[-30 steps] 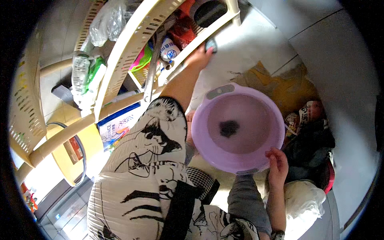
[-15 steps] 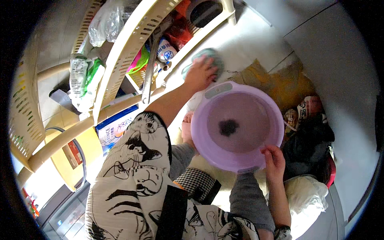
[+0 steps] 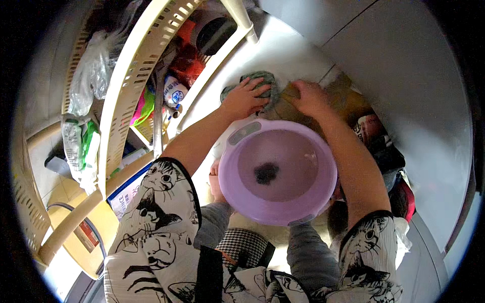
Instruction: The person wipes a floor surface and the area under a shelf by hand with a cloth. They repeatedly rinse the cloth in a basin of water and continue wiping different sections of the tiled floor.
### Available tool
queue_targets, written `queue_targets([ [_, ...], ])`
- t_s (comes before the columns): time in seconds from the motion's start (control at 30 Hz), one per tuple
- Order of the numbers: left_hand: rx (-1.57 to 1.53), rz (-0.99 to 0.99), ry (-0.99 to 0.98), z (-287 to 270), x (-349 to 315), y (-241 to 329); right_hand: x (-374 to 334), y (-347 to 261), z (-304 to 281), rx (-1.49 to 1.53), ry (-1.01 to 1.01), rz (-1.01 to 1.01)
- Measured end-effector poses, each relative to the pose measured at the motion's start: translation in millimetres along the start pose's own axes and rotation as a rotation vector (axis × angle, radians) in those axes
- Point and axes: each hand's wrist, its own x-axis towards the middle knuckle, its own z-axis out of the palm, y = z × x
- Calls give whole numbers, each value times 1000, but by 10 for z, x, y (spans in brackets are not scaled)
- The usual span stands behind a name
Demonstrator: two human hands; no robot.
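My left hand lies with its fingers spread on a crumpled grey-green cloth, which rests on the pale floor beyond the basin. My right hand reaches past the basin's far right side, its fingers curled at the edge of a yellowish-brown, sack-like thing. Between my forearms stands a round purple basin with grey grips, holding cloudy liquid and a dark round patch. Neither hand touches the basin.
A cream plastic rack with bottles and bags stands at the left. Beside it is a yellow bucket-like container. Dark bundled things lie at the right, against a grey panel. A checked stool seat is under me.
My right hand has let go of the basin's near right rim and moved forward to the brown sack-like thing. My left hand stays on the cloth. The whole view has shifted.
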Motion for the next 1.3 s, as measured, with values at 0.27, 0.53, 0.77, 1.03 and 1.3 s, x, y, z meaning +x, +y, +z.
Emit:
queue_targets([
  [0.27, -40, -153, 95, -66, 154, -140, -396, 64, -232, -68, -152, -331],
  [0.53, 36, -14, 224, 78, 1502, -75, -966, 162, -189, 261, 121, -560],
  [0.77, 95, 322, -60, 52, 1379, 503, -1010, 254, -263, 282, 115, -547],
  [1.03, -66, 328, -340, 146, -885, 8, -906, 192, -206, 318, 38, -378],
  [1.3, -35, 86, -580, 70, -1819, 117, -404, 177, -136, 345, -185, -281],
])
